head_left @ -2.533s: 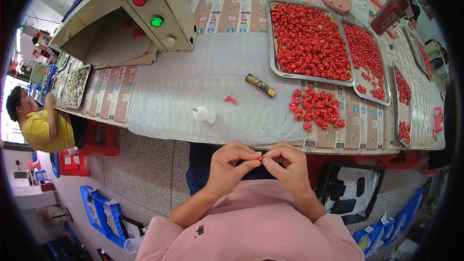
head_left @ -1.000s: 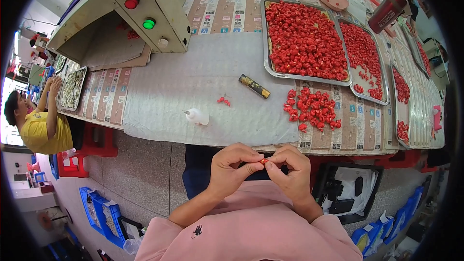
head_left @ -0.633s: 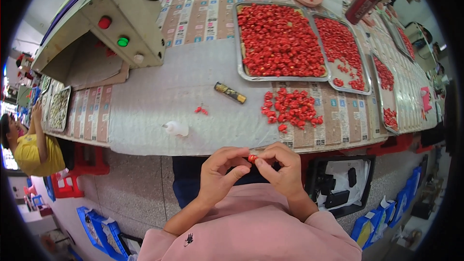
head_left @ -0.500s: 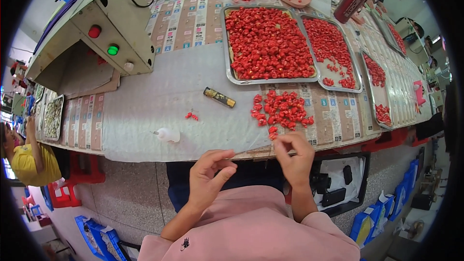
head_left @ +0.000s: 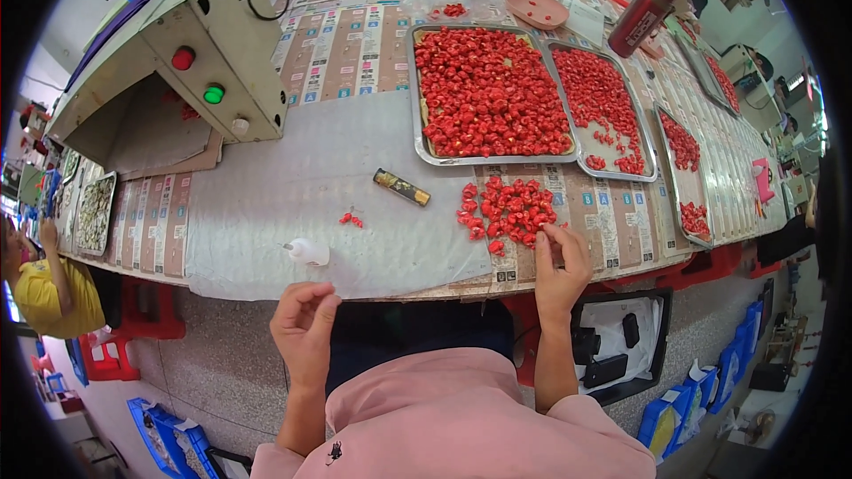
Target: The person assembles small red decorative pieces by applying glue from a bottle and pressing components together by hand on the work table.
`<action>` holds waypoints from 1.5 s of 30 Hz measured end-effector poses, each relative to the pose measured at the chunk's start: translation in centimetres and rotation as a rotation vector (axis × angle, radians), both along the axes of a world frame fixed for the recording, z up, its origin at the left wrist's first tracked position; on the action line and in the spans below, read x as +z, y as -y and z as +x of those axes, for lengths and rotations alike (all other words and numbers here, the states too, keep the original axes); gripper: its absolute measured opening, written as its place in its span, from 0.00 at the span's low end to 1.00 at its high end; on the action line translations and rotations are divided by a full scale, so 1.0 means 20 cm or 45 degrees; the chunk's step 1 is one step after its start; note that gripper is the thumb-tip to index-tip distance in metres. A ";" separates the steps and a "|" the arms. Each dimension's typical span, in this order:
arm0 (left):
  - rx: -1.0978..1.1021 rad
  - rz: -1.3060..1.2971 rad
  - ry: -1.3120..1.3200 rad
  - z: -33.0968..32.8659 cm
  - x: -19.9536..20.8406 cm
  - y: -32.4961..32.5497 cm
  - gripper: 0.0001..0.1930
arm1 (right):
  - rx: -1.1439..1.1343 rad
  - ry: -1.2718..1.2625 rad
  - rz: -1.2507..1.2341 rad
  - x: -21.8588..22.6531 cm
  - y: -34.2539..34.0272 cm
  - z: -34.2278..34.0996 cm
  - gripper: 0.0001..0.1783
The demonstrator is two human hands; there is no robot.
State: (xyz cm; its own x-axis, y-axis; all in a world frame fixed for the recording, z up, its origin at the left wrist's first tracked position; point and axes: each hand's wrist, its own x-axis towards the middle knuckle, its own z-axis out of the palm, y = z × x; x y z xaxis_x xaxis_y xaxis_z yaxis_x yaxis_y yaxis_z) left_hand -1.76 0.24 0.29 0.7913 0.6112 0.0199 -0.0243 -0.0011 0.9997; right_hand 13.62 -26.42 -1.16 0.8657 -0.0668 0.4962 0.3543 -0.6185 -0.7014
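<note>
Left hand near white bottle, thumb close to fingertips; cannot tell if something thin is between. Right hand at right edge of red pieces on table, fingertips narrow; cannot tell if 1 is pinched. Risk: sideways brush could scatter loose pieces; left knuckles could knock bottle.

The loose red pieces look glossy, the large far tray shiny metal, the small white bottle smooth plastic, the pink shirt matt cloth.
</note>
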 end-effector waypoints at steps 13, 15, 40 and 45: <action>0.245 -0.026 0.144 0.00 -0.02 -0.15 0.08 | 0.918 -0.169 0.045 0.10 -0.67 -0.26 0.23; 0.255 -0.016 0.141 -0.02 -0.02 -0.16 0.08 | 0.987 -0.171 0.067 0.09 -0.79 -0.25 0.26; 0.701 1.505 -0.162 0.73 -0.04 -1.53 0.27 | 1.098 -0.324 0.320 -0.06 -0.89 -0.18 0.15; 0.673 1.427 -0.422 0.90 -0.05 -1.71 0.26 | 1.017 -0.320 0.262 -0.04 -0.90 -0.19 0.18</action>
